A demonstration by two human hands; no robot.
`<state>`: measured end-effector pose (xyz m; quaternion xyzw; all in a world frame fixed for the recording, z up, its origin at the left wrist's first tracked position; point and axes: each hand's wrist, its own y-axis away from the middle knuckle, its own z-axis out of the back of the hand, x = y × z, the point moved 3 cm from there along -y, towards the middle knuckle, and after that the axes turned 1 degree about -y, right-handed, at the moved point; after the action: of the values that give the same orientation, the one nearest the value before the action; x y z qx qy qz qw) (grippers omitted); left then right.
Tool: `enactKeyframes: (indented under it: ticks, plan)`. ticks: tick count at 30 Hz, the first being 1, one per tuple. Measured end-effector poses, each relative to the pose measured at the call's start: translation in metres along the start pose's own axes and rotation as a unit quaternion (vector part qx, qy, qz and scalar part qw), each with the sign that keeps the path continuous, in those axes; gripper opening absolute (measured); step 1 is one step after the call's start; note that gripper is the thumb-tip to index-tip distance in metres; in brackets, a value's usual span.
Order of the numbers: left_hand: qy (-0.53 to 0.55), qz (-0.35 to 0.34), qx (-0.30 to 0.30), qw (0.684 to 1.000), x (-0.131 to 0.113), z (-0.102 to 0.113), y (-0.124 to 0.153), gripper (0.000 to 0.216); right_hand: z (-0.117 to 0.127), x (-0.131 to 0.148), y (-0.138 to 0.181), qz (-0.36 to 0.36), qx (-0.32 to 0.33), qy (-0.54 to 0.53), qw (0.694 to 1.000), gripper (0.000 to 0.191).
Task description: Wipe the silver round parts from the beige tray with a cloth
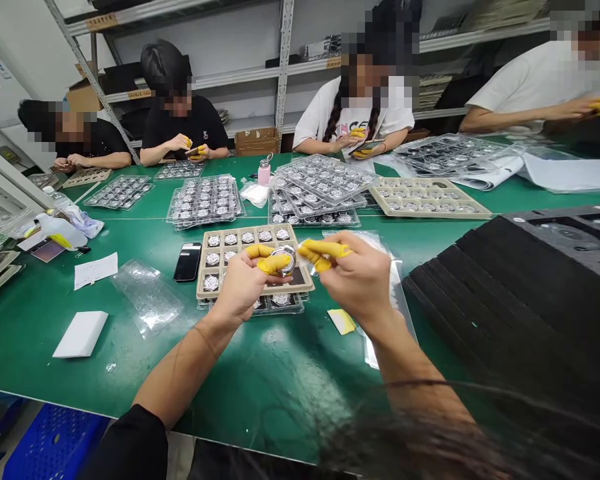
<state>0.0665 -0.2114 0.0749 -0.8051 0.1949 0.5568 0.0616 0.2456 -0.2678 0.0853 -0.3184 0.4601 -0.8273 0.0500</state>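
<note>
Above a beige compartment tray [203, 235], my left hand [250, 273] wears yellow finger covers and grips a round silver watch case [286, 259] between thumb and fingers. Just to its right, my right hand [355, 270], also with yellow finger covers, pinches a small white wipe-like piece [307, 257], partly hidden by the fingers. A small gap seems to lie between that piece and the case. Several round metal watch parts [247, 237] sit in the tray's compartments. Under the tray lies a clear plastic tray [283, 301] with similar parts.
A phone [187, 262], clear plastic bag [147, 293] and white block [81, 335] lie left. Yellow-white pad [341, 321] lies right, before stacked black foam trays [510, 320]. Stacked clear trays [325, 177] and a pink bottle [264, 172] stand farther back. Several co-workers sit opposite.
</note>
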Motion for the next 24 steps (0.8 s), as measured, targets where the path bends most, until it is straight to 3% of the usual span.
enactKeyframes:
  ticks: [3, 6, 9, 11, 14, 19, 24]
  plan:
    - [-0.004, -0.007, -0.011, 1.0, -0.003, 0.002, 0.001, 0.044, 0.012, -0.005, -0.004, -0.009, -0.034, 0.155, 0.987, 0.024]
    - [-0.002, -0.008, -0.006, 1.0, -0.002, 0.001, 0.0, 0.046, 0.015, 0.007, -0.004, -0.016, -0.051, 0.056, 0.997, 0.018]
    - [-0.002, -0.006, 0.0, 1.0, -0.001, 0.001, -0.001, 0.051, 0.004, 0.018, 0.0, -0.004, 0.018, -0.031, 0.999, 0.01]
    - [0.005, -0.009, -0.005, 1.0, -0.003, 0.002, -0.001, 0.054, 0.001, 0.013, 0.001, -0.001, 0.042, 0.043, 0.998, 0.015]
    - [0.012, -0.014, -0.011, 1.0, -0.006, 0.002, 0.001, 0.054, 0.006, 0.002, -0.001, -0.027, 0.02, 0.142, 0.989, 0.017]
    - [0.013, -0.013, 0.0, 1.0, -0.006, 0.002, 0.001, 0.054, 0.001, 0.015, 0.002, -0.038, 0.039, -0.041, 0.998, 0.013]
    - [0.01, -0.021, -0.007, 1.0, -0.012, 0.005, 0.002, 0.056, 0.002, -0.002, 0.001, -0.129, 0.08, 0.128, 0.98, 0.014]
